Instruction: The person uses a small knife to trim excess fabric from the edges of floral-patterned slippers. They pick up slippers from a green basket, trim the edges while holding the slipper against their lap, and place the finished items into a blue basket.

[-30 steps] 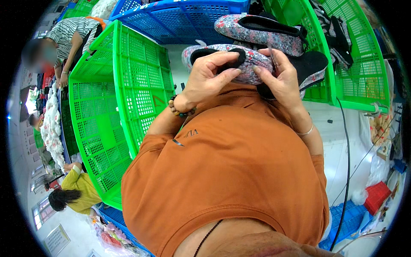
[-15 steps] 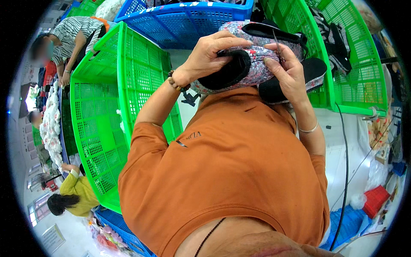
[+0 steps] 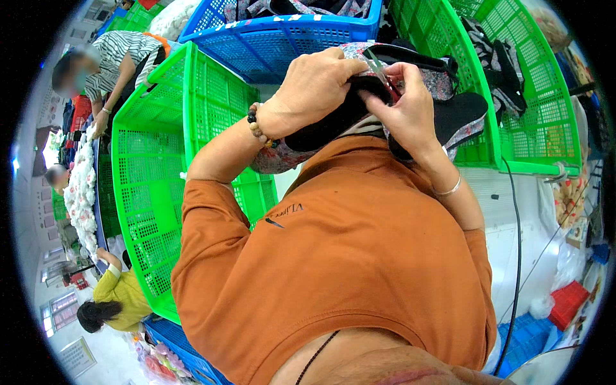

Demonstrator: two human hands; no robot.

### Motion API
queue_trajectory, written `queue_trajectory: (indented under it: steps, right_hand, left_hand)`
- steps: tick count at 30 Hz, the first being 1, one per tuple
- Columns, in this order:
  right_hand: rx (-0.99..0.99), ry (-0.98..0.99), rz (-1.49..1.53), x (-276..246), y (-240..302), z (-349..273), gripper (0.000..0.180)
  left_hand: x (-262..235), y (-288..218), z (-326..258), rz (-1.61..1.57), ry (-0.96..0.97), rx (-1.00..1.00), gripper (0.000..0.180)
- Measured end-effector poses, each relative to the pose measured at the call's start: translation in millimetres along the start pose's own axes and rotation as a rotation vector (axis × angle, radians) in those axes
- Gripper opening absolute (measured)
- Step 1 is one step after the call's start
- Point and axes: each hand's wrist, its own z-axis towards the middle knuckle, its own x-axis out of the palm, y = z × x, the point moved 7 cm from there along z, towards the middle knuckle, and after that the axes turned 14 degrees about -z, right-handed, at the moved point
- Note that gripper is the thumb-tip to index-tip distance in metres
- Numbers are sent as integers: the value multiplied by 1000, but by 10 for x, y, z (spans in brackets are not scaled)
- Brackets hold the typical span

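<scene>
Head view, looking down over the person's orange shirt (image 3: pixel 359 256). The landmark is the floral-patterned shoe (image 3: pixel 443 83) held up in front of the chest, above the shirt's collar edge. The left hand (image 3: pixel 314 86), with a beaded bracelet (image 3: pixel 255 125) at the wrist, lies over the shoe's left end, fingers curled down and clenched around its black-lined opening. The right hand (image 3: pixel 407 112), a thin metal bangle (image 3: pixel 447 190) on its wrist, meets the shoe from below and to the right, thumb and fingertips pinched on the black edge at the shoe's middle. Both hands grasp the shoe and touch each other there. A black insole or sole part (image 3: pixel 465 112) juts out just right of the right hand, against the shoe's underside; whether it belongs to this shoe or a second one cannot be told.

Behind the shoe stands a blue crate (image 3: pixel 282 38) holding more patterned shoes. To the shoe's left, a green crate (image 3: pixel 154 167) stands tipped on its side; to its right, a second green crate (image 3: pixel 532 109) holds dark items. Far left of the shoe, another person in a striped top (image 3: pixel 122 54) bends over white material, and a person in yellow (image 3: pixel 122 292) sits below
</scene>
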Motion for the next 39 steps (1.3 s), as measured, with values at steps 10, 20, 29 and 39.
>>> queue_trajectory:
  steps: [10,20,29,39]
  right_hand:
    - [111,382,685,192,-116,-65,31]
    - [134,385,898,343,-176,-229,36]
    - [197,300,962,577,-477,-208,32]
    - [174,239,441,298,-464,-249,15]
  left_hand:
    - [205,321,113,-855,462,105,18]
    - [763,450,-203,-1970,621,-154,29]
    - [1039,661,-204,-1922,279,-323,18]
    - [956,594,-119,-1527,283,-380,5]
